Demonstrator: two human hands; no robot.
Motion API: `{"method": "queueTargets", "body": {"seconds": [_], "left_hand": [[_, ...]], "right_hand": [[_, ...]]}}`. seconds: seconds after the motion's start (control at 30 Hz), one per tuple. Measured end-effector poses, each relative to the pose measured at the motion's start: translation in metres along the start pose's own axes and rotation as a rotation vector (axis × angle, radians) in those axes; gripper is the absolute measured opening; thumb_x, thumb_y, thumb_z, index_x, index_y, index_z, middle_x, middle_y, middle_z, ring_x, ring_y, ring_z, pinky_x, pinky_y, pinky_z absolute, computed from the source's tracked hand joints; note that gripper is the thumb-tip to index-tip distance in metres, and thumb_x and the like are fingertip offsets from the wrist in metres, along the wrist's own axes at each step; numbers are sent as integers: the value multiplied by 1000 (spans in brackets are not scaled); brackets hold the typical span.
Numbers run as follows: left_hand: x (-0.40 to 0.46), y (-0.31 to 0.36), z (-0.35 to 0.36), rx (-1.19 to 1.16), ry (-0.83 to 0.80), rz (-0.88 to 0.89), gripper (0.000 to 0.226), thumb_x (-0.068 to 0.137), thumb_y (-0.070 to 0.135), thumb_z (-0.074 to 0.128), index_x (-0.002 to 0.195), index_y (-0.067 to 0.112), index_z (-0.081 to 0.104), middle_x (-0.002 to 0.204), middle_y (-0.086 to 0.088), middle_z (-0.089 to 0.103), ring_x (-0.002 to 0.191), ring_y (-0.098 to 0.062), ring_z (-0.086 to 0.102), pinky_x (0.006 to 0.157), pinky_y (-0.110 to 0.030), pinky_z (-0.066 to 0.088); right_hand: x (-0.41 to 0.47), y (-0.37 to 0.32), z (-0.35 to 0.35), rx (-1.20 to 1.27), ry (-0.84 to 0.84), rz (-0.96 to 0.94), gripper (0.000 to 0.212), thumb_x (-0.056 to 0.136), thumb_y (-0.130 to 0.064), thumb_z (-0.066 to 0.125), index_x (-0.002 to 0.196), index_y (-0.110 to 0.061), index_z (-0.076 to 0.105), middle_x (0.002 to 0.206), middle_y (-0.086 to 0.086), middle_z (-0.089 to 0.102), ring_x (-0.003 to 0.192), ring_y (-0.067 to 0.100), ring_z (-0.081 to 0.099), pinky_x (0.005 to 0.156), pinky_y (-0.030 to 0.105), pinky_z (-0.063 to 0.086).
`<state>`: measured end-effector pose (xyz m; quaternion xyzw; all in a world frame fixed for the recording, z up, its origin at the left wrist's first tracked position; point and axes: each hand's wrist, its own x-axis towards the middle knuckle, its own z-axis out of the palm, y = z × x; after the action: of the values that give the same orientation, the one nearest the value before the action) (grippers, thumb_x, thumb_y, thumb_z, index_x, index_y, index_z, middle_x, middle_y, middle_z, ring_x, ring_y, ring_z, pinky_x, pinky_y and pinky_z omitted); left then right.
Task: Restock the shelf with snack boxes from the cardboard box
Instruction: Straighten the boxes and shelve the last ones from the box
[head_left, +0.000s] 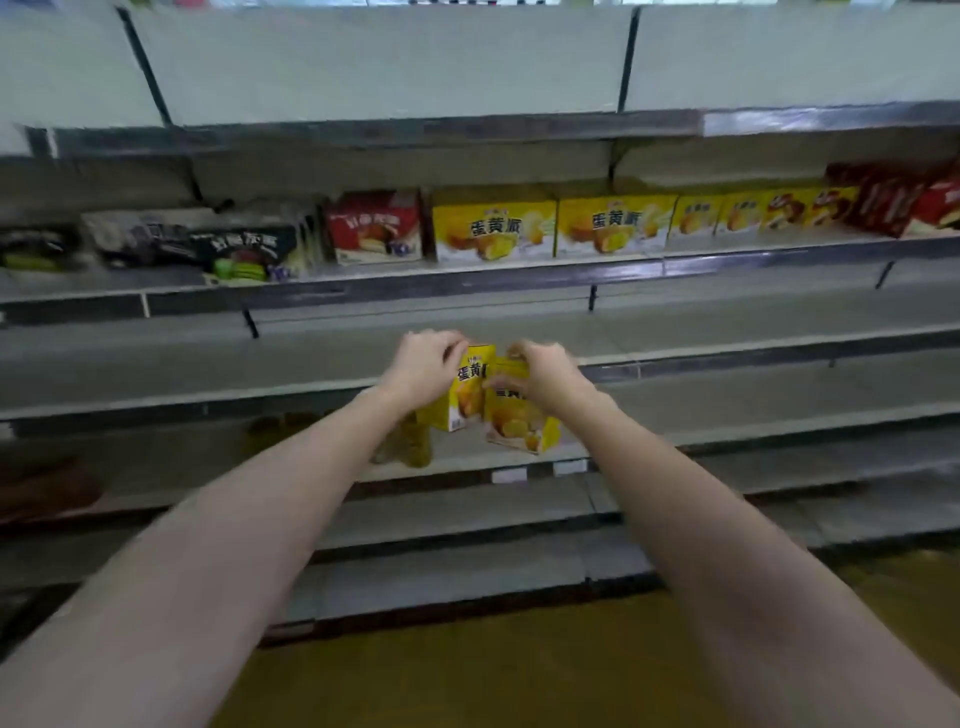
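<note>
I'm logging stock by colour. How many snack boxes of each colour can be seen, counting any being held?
Yellow cardboard snack boxes: 6, four on the upper shelf, two in the left hand and right hand
Red boxes: 3
Black boxes: 2, blurred
Total: 11

A grey metal shelving unit (467, 291) of several stepped tiers fills the view above a yellowish floor (493, 670); one upper tier carries a row of boxes, with two large yellow cake boxes (550, 228) at its middle; just left of them stands a red box (374, 226); further left lie dark boxes (234, 249), tilted and blurred; right of the yellow pair come smaller yellow boxes (753, 210), then red boxes (904, 200) at the far end.
</note>
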<state>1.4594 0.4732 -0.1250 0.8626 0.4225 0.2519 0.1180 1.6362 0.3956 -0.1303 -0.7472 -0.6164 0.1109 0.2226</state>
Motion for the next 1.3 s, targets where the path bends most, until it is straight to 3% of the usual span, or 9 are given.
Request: {"method": "queueTargets", "body": {"seconds": [0.1,0.17,0.3,0.37,0.57,0.7,0.87,1.13,1.3], "left_hand": [[0,-14,-21,-43,-23,-59,29,96,26,62,118,8,69,121,-11,68,114,-27,60,94,-27,39],[6,-22,-28,-68,-50,-106,37,88,31,73,118,11,68,122,-8,67,113,-25,61,90,-26,41],[30,-17,-33,-221,-62,-136,42,77,24,84,113,10,67,112,-4,63,71,-11,62,50,-7,43],[47,-3,-31,-274,-15,-117,39,76,22,85,109,11,69,111,-4,63,72,-10,61,48,-6,44],[119,68,4,-364,-34,4,29,81,28,80,106,16,71,106,1,66,79,-11,65,65,-19,57],[175,130,37,-365,13,59,23,83,34,77,100,21,70,98,8,62,83,-10,60,74,-24,52],[248,207,80,-318,28,133,23,85,37,74,101,20,73,112,-5,70,105,-23,63,91,-36,51],[340,295,142,-406,71,154,23,92,26,68,114,18,68,115,1,62,102,-13,54,88,-25,39],[376,317,171,-353,33,195,28,93,29,67,120,22,64,128,1,61,116,-15,52,102,-36,42]], "right_hand": [[13,-19,-2,-17,1,-20,83,69,-63,78,132,-15,54,125,11,61,119,32,53,98,45,47],[19,-25,-7,2,13,-48,68,70,-55,82,117,-16,53,112,7,61,109,31,56,94,46,48],[29,-15,-27,24,83,-70,54,76,-47,81,100,-16,43,97,6,60,93,32,59,83,49,51],[34,0,-39,34,109,-78,51,80,-45,79,99,-14,43,95,8,60,88,31,58,77,47,52],[51,72,-93,-31,220,-86,48,78,-37,82,93,-16,41,87,3,58,78,23,54,60,35,39],[74,142,-150,-145,286,-41,49,77,-39,82,102,-14,48,99,8,58,92,28,54,76,40,47],[111,233,-217,-227,332,15,63,77,-57,74,117,-13,51,110,13,62,103,35,54,89,47,47],[168,333,-287,-249,461,-4,53,85,-49,70,123,-18,48,132,2,54,118,34,38,96,55,38],[209,381,-306,-248,442,48,68,87,-40,71,140,-12,39,142,14,48,130,41,33,103,53,37]]}}
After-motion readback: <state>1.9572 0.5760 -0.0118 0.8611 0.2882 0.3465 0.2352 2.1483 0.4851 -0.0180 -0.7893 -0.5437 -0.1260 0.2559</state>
